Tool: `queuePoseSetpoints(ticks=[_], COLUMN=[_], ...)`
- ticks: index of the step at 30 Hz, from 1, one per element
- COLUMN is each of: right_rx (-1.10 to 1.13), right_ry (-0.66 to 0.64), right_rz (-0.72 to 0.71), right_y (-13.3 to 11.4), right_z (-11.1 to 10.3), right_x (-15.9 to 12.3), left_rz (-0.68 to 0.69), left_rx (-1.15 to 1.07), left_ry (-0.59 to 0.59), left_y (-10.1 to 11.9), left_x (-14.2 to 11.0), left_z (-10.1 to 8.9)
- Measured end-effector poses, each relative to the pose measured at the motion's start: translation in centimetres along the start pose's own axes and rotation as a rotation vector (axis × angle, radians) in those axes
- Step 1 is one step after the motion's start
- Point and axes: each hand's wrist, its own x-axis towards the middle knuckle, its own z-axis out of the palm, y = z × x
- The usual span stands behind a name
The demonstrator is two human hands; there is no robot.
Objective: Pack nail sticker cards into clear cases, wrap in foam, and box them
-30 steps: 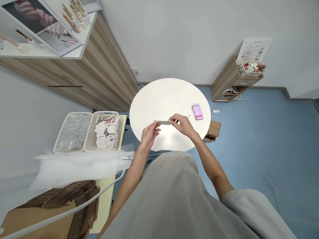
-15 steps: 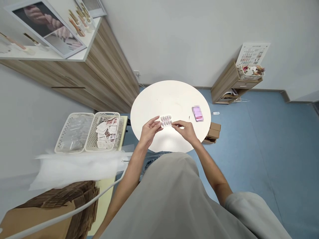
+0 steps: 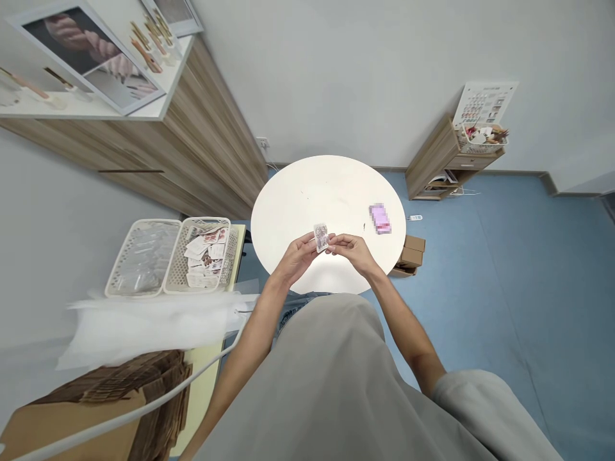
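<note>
1. A person in a grey shirt holds a small white-rimmed card (image 3: 321, 237) over a round white surface (image 3: 288, 192), a little off its centre toward 7 o'clock.
2. The left hand (image 3: 298, 254), fingers bent and nearly closed, grips the card's edge at 8 o'clock.
3. The right hand (image 3: 353, 250), thumb and fingers pinched almost together, has hold of the card's edge at 4 o'clock.
4. Shiny, pale pieces show on the card's face; any lettering there is too small to read.
5. At 3 o'clock on the surface lies a purple item (image 3: 380, 218), its face blurred into blocks and any label illegible. A tiny dark piece (image 3: 364, 226) sits just beside it.
6. Beyond the surface at 2 o'clock, a poster (image 3: 485, 102) leans on the wall above a wooden stand (image 3: 432, 157), its print too fine to read.
7. At 9 o'clock, a basket (image 3: 177, 266) holds printed packets (image 3: 206, 256), their wording unreadable.
8. Brown boxes (image 3: 412, 251) stand on the floor at 4 o'clock.
</note>
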Motion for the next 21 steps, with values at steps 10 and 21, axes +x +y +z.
queuePoseSetpoints(ticks=[10, 21], right_rx=[-0.257, -0.263], right_ry=[0.13, 0.191], right_rz=[-0.088, -0.12], right_y=[-0.8, -0.9], right_z=[0.6, 0.7], right_x=[-0.3, 0.0], left_rz=[0.16, 0.386], left_rx=[0.188, 0.688], left_ry=[0.358, 0.489], left_y=[-1.8, -1.9], left_x=[0.3, -0.4], left_z=[0.4, 1.4])
